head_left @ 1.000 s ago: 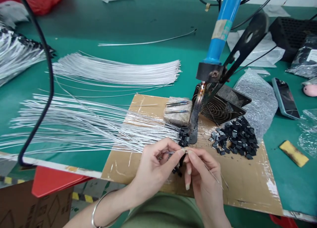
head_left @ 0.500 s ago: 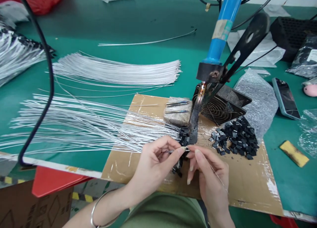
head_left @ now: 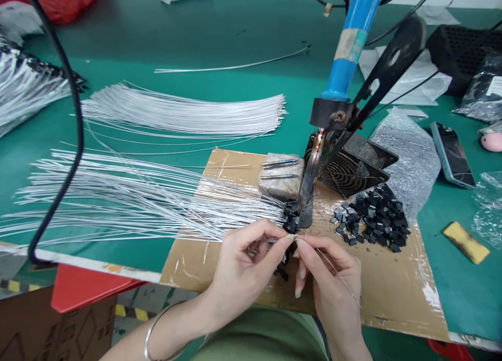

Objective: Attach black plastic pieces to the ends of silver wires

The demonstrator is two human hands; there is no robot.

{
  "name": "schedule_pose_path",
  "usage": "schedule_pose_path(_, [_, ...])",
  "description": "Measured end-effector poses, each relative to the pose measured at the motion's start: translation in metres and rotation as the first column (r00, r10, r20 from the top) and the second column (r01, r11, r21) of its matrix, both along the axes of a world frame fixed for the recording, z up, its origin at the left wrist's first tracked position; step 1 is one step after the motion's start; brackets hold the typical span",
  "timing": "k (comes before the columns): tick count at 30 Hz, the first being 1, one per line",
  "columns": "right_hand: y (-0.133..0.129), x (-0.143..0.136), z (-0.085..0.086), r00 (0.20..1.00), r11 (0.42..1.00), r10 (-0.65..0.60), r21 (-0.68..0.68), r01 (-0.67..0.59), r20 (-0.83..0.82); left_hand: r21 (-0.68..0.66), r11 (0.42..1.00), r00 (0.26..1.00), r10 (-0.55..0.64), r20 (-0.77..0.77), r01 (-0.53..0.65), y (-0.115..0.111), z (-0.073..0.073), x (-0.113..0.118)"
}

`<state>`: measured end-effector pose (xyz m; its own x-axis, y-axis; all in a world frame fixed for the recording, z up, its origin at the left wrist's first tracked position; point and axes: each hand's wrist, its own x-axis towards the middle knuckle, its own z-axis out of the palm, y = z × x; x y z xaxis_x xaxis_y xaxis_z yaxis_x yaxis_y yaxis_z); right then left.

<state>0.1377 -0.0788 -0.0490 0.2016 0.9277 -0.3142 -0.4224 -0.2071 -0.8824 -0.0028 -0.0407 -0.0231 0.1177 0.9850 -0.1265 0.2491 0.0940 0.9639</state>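
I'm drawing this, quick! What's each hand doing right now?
Left hand: pinched closed on something small, mostly hidden.
Right hand: pinched closed, holding a thin wire.

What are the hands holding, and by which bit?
The right hand pinches a thin wire away from its loose end. The left hand pinches something too, but its fingers mostly hide it.

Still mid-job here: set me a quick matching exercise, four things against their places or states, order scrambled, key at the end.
1. left hand
2. thin wire
3. loose black pieces
4. yellow sponge

A. on the green tabletop, right of the cardboard
B. fingertips pinched, close to the right hand's
C. heaped on the cardboard
D. running across the right hand

Pairs: 1-B, 2-D, 3-C, 4-A
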Motion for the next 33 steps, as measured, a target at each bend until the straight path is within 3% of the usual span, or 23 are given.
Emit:
schedule_pose_path(6, [-0.002,-0.001,0.003,0.999,0.999,-0.011,-0.049,0.009,-0.038,0.091,0.996,0.999,-0.009,-0.044,0.013,0.000,0.001,0.003])
schedule_pose_path(15, [-0.003,0.003,-0.007,0.997,0.999,0.052,0.003,-0.052,-0.052,0.217,0.976,0.996,-0.008,-0.084,0.026,-0.002,-0.003,0.002])
schedule_pose_path(23, [0.007,0.013,0.000,0.965,0.984,0.142,-0.076,-0.162,-0.223,0.225,0.972,0.996,-0.052,-0.076,0.068,-0.002,-0.004,0.000])
schedule_pose_path(29, [0.011,0.018,0.009,0.966,0.968,0.159,-0.159,-0.193,-0.201,0.248,0.965,0.993,-0.060,-0.103,0.084,-0.004,-0.006,-0.002])
schedule_pose_path(33, [0.008,0.015,0.006,0.970,0.982,0.143,-0.095,-0.163,-0.197,0.231,0.971,0.992,-0.032,-0.119,0.059,-0.003,-0.008,0.000])
